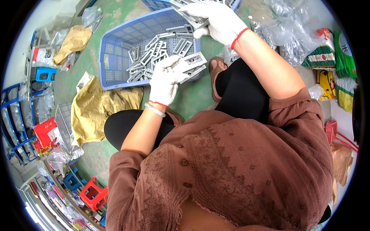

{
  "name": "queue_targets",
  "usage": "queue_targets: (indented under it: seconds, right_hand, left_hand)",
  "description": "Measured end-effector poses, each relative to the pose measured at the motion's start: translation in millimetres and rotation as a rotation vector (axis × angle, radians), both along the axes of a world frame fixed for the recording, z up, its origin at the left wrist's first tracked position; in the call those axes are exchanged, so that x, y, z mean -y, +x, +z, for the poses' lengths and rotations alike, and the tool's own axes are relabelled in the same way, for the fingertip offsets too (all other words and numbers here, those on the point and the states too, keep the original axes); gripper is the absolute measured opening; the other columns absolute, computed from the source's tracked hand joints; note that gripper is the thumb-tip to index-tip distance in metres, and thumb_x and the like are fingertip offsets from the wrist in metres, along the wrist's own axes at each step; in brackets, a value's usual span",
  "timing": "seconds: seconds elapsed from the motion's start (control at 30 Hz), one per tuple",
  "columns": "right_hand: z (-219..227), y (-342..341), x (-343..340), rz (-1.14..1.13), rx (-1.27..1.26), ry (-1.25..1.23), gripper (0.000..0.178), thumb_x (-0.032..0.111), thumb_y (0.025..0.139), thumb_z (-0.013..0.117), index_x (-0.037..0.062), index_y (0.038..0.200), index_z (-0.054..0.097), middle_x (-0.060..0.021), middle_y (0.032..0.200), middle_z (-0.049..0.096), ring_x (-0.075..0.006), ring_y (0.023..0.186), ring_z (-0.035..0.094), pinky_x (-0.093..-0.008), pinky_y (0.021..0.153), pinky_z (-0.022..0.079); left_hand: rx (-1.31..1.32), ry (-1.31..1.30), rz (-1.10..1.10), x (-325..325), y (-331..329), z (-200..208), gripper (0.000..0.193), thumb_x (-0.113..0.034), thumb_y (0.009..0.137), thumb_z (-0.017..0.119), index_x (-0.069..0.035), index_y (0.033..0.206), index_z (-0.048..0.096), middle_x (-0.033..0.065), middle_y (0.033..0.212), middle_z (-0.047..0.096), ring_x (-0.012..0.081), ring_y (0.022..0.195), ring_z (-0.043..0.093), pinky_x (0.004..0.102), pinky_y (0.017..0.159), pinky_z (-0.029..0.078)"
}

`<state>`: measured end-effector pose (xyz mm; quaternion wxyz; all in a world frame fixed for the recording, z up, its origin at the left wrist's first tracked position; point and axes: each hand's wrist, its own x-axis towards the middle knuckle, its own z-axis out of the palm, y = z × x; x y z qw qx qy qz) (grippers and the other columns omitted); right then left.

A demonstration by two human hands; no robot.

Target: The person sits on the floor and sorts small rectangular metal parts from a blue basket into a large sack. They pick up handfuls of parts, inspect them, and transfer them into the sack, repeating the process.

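Note:
My left hand (pixel 165 79), in a white knit glove with a red cuff, is closed round a few grey rectangular frame pieces (pixel 195 61) with slotted openings. It hovers over the near right side of a blue plastic basket (pixel 110 81), where many loose grey frame pieces (pixel 156 50) lie in a jumble. Up and to the right, my right hand (pixel 221 23), gloved the same way, grips more grey frame pieces (pixel 189 17) beyond the basket's right edge. Its fingers partly cover them, and the top of the picture cuts the hand off.
A second blue basket (pixel 154 4) shows at the top edge. Yellow-brown sacking (pixel 104 109) lies on the green floor beside the near basket. Clear plastic bags (pixel 293 38) and colourful sacks (pixel 325 50) are at the right. A red stool (pixel 93 193) stands lower left.

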<state>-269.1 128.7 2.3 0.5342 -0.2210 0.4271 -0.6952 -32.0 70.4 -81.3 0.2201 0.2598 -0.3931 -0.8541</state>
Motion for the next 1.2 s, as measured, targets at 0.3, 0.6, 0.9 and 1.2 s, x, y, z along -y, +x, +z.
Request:
queue_targets:
  seconds: [0.3,0.6,0.9,1.2]
  right_hand:
    - [1.9,-1.7,0.8,-0.005,-0.023,0.032,0.019,0.020,0.093,0.066,0.0027,0.101,0.070,-0.0029,0.078,0.063,-0.0144,0.061,0.059,-0.0294,0.046,0.050]
    - [-1.8,-1.1,3.4,-0.015,-0.113,0.041,0.024,0.024,0.092,0.067,0.0022,0.103,0.071,-0.0035,0.081,0.063,-0.0140,0.064,0.059,-0.0287,0.050,0.052]
    - [-4.9,1.3,4.6,-0.071,-0.241,0.050,0.027,0.026,0.091,0.069,-0.0001,0.097,0.071,-0.0061,0.085,0.063,-0.0154,0.060,0.061,-0.0266,0.052,0.052]
    - [2.2,9.7,8.5,0.187,-0.093,-0.108,0.028,0.012,0.089,0.069,-0.0005,0.114,0.065,-0.0021,0.088,0.063,-0.0078,0.075,0.059,-0.0244,0.058,0.053]
  left_hand:
    - [0.145,-0.124,-0.011,-0.6,5.0,-38.4,0.053,0.017,0.080,0.052,0.004,0.131,0.047,0.0167,0.127,0.057,0.0269,0.109,0.063,0.0345,0.078,0.060]
    - [0.470,-0.873,-0.204,4.9,16.8,-56.4,0.056,-0.002,0.084,0.062,0.000,0.139,0.048,0.0179,0.131,0.058,0.0303,0.111,0.063,0.0377,0.087,0.057]
    - [0.759,-1.739,-0.320,-1.8,10.8,-14.0,0.056,-0.031,0.081,0.076,-0.006,0.128,0.061,0.0162,0.113,0.067,0.0373,0.095,0.065,0.0427,0.083,0.053]
    - [0.661,-1.117,-0.118,31.0,5.9,24.8,0.058,-0.042,0.087,0.073,0.000,0.125,0.061,0.0165,0.105,0.064,0.0270,0.093,0.062,0.0385,0.086,0.050]
